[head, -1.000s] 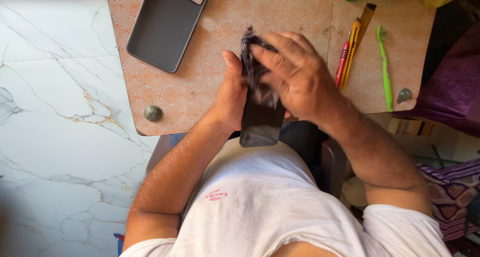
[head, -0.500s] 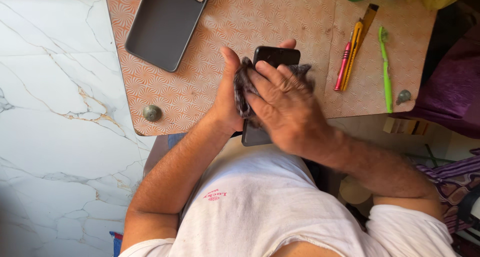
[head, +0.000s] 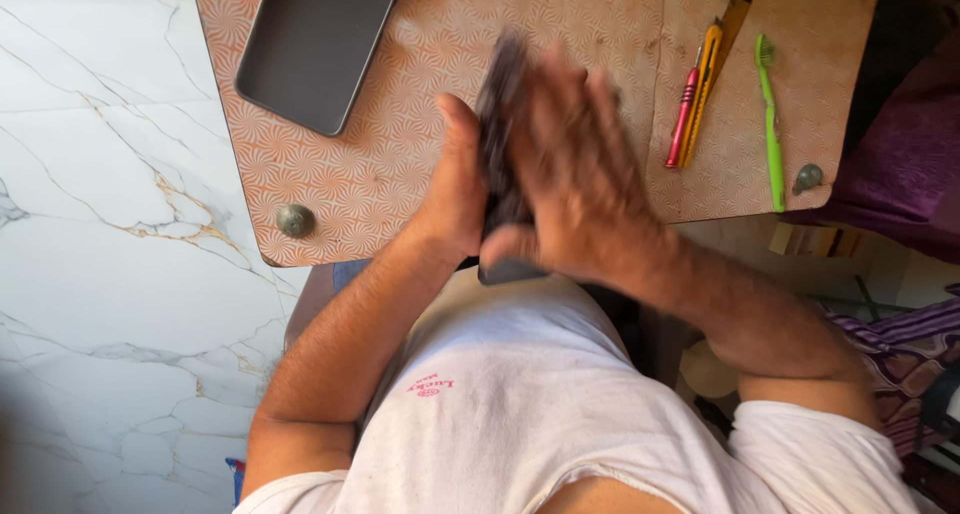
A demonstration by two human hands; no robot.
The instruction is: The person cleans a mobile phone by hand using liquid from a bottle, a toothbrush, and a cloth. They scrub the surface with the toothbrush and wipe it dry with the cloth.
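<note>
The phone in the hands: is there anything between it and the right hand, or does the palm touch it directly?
A dark cloth seems to lie between the right hand and the phone, which the left hand holds; motion blur hides whether the palm touches it directly.

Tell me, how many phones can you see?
2. One dark phone is pressed between the left hand and the right hand. The other phone lies flat at the table's far left corner. Nothing else looks like one.
</note>
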